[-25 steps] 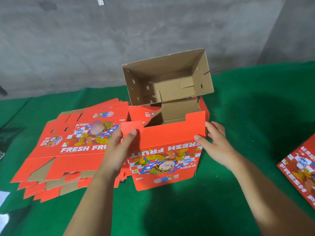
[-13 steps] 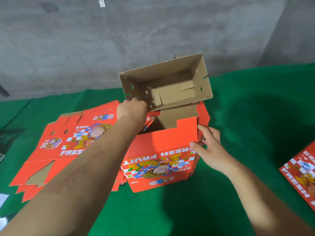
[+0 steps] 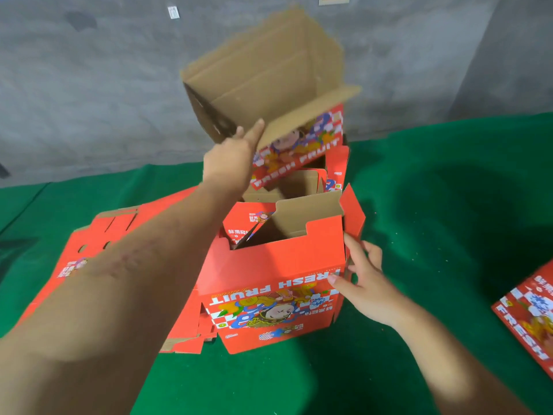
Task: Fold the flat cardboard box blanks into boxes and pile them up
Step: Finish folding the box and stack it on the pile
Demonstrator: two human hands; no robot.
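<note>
At twelve o'clock my left hand (image 3: 230,163) pinches the rim of the tilted, open brown-lined red cardboard box (image 3: 269,85). My right hand (image 3: 363,283), fingers spread, steadies the half-folded red printed box (image 3: 275,283) at centre. I'd lift the tilted one clear, keeping it level.

view: head, the only one
position: worn on the person's head, above the table (image 3: 419,205)
facing: forward and down, towards the wall (image 3: 89,85)
nearness: close, forearms fill the foreground
lens: wide-angle
</note>
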